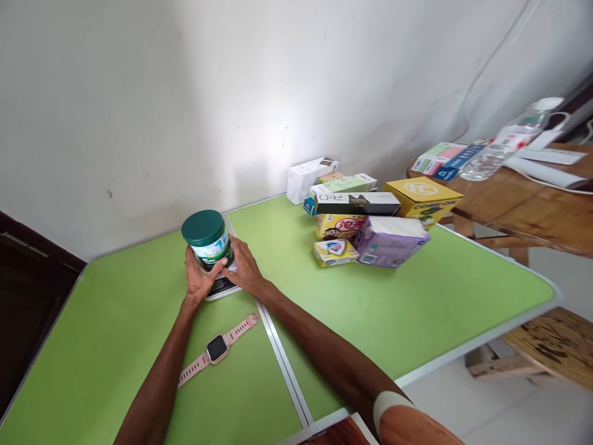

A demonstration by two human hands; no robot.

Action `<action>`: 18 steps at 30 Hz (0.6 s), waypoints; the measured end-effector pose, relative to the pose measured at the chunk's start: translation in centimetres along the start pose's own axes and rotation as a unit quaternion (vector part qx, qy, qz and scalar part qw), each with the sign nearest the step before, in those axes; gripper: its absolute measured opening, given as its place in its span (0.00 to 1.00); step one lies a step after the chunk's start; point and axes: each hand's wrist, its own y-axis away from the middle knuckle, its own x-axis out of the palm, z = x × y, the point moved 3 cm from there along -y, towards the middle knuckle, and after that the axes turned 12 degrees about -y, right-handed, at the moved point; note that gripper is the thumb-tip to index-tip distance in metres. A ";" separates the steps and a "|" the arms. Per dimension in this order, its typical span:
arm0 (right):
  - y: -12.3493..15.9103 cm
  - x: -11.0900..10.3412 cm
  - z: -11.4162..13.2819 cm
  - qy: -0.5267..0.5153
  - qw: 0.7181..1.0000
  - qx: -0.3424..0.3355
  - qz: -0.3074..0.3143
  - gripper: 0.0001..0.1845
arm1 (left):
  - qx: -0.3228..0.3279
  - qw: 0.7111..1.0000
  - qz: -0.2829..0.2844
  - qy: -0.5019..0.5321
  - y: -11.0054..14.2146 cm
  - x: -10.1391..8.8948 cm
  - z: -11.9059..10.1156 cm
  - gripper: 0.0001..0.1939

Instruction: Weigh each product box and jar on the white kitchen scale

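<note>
Both my hands hold a round can with a dark green lid (pixel 206 238) on a small white scale (pixel 221 287) on the green table (pixel 417 309). My left hand (pixel 198 279) wraps the can's left side with the thumb across its label. My right hand (pixel 244 267) presses against the can's right side, fingers closed round it. A pink smartwatch (pixel 217 348) lies flat on the table just in front of the scale, between my forearms.
A pile of boxes sits at the table's back right: a white box (pixel 306 176), a black-and-white box (pixel 356 203), a yellow carton (pixel 422 196), a purple pack (pixel 390 241), small yellow packs (pixel 334 252). A wooden table (pixel 532 210) with a plastic bottle (pixel 503 145) stands to the right.
</note>
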 end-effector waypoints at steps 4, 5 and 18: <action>-0.3 0.0 0.4 -0.002 1.000 0.022 -0.006 0.51 | -0.021 0.999 -0.009 -0.047 -0.3 -0.6 -1.9 0.42; -0.2 -0.2 0.7 -0.004 1.000 0.025 -0.011 0.50 | -0.022 0.998 -0.010 -0.056 -0.2 -0.9 -2.4 0.42; 11.7 -15.2 6.4 0.092 0.983 0.018 -0.161 0.37 | 0.061 0.981 0.156 0.093 7.9 6.0 -13.1 0.45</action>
